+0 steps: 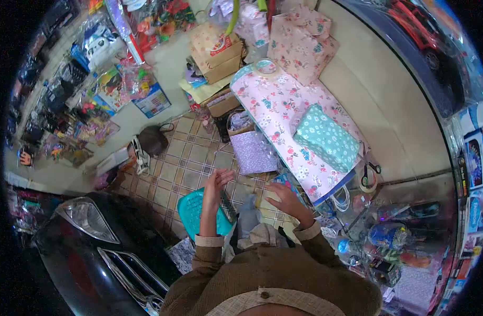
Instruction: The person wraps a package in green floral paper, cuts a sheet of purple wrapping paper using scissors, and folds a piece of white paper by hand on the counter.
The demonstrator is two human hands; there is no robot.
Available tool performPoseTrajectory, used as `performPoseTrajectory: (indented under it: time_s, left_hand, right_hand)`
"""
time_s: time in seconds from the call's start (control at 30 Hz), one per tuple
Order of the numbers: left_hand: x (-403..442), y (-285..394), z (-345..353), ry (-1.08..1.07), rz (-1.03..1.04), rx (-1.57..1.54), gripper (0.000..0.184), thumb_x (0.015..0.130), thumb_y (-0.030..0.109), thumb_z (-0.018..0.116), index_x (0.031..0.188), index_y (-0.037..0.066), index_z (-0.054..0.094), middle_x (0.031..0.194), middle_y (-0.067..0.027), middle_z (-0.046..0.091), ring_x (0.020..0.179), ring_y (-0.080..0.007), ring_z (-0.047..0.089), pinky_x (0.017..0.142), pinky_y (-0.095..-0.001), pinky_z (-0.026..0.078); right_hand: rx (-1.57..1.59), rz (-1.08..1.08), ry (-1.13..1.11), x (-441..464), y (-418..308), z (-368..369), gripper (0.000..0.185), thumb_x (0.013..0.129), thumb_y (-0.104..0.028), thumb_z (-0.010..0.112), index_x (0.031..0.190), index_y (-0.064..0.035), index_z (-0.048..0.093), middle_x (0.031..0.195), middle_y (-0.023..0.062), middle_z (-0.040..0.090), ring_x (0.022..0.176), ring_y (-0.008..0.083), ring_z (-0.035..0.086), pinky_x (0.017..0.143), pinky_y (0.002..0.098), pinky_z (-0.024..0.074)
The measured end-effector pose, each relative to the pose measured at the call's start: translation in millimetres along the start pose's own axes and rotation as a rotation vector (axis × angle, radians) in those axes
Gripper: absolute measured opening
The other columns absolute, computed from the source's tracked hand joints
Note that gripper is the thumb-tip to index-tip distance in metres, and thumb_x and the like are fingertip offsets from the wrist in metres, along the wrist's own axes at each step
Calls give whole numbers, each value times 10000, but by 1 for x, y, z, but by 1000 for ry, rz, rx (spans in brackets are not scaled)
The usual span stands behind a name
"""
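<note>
My left hand (218, 180) is raised over the tiled floor with its fingers stretched out and nothing in them. My right hand (286, 201) is held in the air near the low table's front edge, empty, its fingers apart. Beyond it, a parcel wrapped in green flowered paper (328, 138) lies on a sheet of pink flowered paper (273, 108). A pair of scissors (372, 173) and a tape roll (369, 185) lie beside the parcel's right end. Another tape roll (265, 67) rests on the sheet's far end. Neither hand touches the parcel.
A teal plastic seat (187, 210) is below my left forearm. A purple flowered bag (253, 154) stands beside the table. Cardboard boxes (215, 50) are stacked behind. A large black toy car (88, 247) fills the lower left. Packaged goods (391, 234) crowd the right.
</note>
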State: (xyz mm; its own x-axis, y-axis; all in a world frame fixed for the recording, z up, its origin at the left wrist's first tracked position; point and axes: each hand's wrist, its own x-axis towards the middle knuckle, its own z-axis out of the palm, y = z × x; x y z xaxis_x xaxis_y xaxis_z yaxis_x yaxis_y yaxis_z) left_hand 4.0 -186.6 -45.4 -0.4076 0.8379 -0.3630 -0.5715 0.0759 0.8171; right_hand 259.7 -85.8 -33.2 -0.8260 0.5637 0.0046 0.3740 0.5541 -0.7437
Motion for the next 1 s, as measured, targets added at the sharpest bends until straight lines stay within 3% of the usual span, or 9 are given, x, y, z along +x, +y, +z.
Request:
performPoseTrajectory:
  time_s: [0.27,0.47,0.67,0.77,0.83,0.9,0.97,1.0]
  left_hand:
    - [-6,-19,-46,177,6,-51,507,985,407,430,1214,-30,545,1120,-169,650,1004,-232,631,944,-341,438]
    - [17,-39,-97,377,2,-180,482,978,400,454,1181,-22,567,1093,-150,659,970,-216,639,901,-327,452]
    - [94,-116,-169,514,-89,-203,443,970,363,492,1150,-33,572,1043,-159,663,955,-243,651,862,-350,510]
    - [134,-116,-188,495,-186,-121,452,969,371,494,1143,-38,575,1028,-156,665,945,-243,653,874,-352,507]
    - [168,-131,-206,476,-202,-89,454,969,388,492,1152,-19,579,1014,-153,669,942,-229,651,851,-340,509]
    - [200,-138,-220,454,-265,-47,450,967,391,499,1159,-8,579,1014,-153,671,934,-220,650,839,-333,509]
    - [229,-164,-235,447,-132,-77,423,965,383,510,1135,3,588,981,-135,672,905,-206,648,818,-325,509]
    - [240,-179,-241,443,-71,-93,410,964,379,515,1123,9,592,965,-126,673,890,-199,647,807,-321,509]
  right_hand:
    - [49,-10,-258,47,7,50,455,851,-241,652,1252,-56,538,1228,195,548,1159,354,510,987,422,400]
    - [47,-1,-459,135,56,128,474,837,-263,663,1242,-48,545,1194,202,566,1118,359,532,971,416,409]
    - [-56,94,-592,224,183,229,548,802,-303,696,1240,-14,540,1166,217,573,1106,356,533,967,423,409]
    - [-148,-25,-244,238,321,306,565,795,-279,700,1259,-12,520,1182,220,567,1110,365,522,963,419,414]
    - [-72,448,-475,303,259,257,705,725,-320,758,1291,-7,477,1221,224,533,1129,381,501,961,430,416]
    - [-292,400,-350,313,344,295,799,686,-351,785,1322,-11,439,1261,233,495,1161,393,479,968,443,412]
    - [-566,388,-388,329,393,312,981,628,-394,816,1395,-14,337,1358,252,400,1270,415,379,1001,489,383]
    - [-555,414,-396,343,396,306,1033,618,-404,823,1415,-9,296,1396,246,360,1309,417,324,1023,506,355]
